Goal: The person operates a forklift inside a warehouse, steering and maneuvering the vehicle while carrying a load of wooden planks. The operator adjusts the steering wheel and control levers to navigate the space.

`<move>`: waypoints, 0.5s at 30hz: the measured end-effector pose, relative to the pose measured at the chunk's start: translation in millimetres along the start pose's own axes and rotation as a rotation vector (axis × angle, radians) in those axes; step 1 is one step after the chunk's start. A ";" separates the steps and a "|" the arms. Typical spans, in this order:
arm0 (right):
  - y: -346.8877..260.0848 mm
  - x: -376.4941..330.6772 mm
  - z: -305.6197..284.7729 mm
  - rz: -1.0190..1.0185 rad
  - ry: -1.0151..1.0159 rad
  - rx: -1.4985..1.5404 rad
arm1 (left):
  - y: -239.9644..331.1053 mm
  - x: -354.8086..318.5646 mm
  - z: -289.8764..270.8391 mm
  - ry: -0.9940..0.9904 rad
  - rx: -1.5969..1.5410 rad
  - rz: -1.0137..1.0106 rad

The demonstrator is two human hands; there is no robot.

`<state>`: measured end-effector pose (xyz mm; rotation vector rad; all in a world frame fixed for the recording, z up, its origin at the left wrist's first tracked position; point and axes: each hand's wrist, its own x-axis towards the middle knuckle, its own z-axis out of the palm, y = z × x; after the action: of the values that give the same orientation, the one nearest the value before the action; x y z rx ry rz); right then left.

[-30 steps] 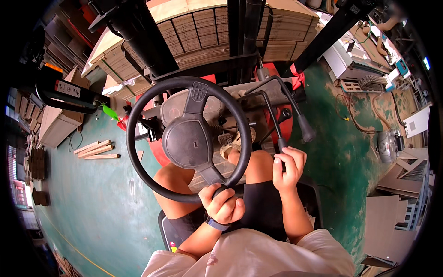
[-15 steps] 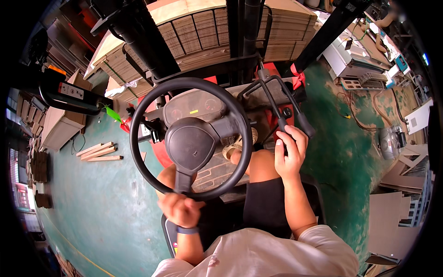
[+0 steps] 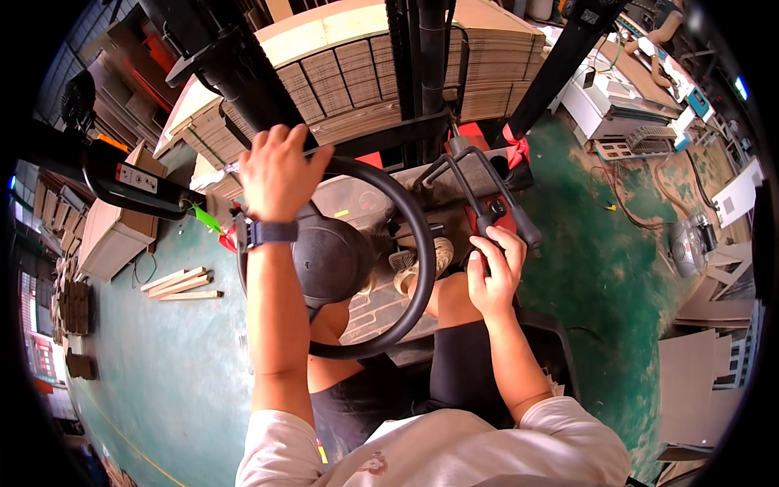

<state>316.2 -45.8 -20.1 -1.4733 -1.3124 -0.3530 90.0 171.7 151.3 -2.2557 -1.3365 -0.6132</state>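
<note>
From the head camera, the person sits in a forklift seat, looking down past a white shirt and dark shorts. The steering wheel (image 3: 410,243) is a black ring of smooth hard plastic or rubber with a rounded, domed black hub (image 3: 333,258); it lies tilted toward the person, just above the knees. The left hand (image 3: 280,172) rests on the far left of the rim, the fingers spread and lifted toward the mast, the palm pressing on the rim rather than wrapped around it. A dark band (image 3: 272,233) circles that wrist.

The right hand (image 3: 493,272) is closed around the black knob of a control lever (image 3: 485,217), thumb alongside it. Two such levers stand side by side right of the wheel: thin dark metal rods, bent at the top, their long axes running from the red cowling (image 3: 475,191) near the mast down toward the person. The second lever (image 3: 519,219) ends just beside the fingers, untouched.

Ahead, between black mast rails (image 3: 422,57), sits a tall stack of flat brown cardboard sheets (image 3: 349,69), edges layered in fine lines, tied into bundles. The floor (image 3: 154,365) is worn green paint, scuffed to bare patches. Three pale wooden slats (image 3: 182,284) lie loose on it at the left. A sandalled foot (image 3: 426,264) shows on the ribbed floor plate under the wheel.
</note>
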 end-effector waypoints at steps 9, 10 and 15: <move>-3.1 2.3 -7.0 -0.014 0.001 -0.008 | 60.9 9.6 -0.7 -0.036 -0.153 0.244; -3.5 1.8 -9.6 -0.011 0.007 -0.015 | 62.2 8.7 -2.4 -0.035 -0.163 0.245; -6.1 5.4 -8.8 0.009 0.045 -0.018 | 59.2 11.7 -5.4 0.008 -0.171 0.271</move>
<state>316.6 -51.5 -9.6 -1.4778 -1.2696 -0.3910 147.0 151.1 153.6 -2.5109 -0.9815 -0.6593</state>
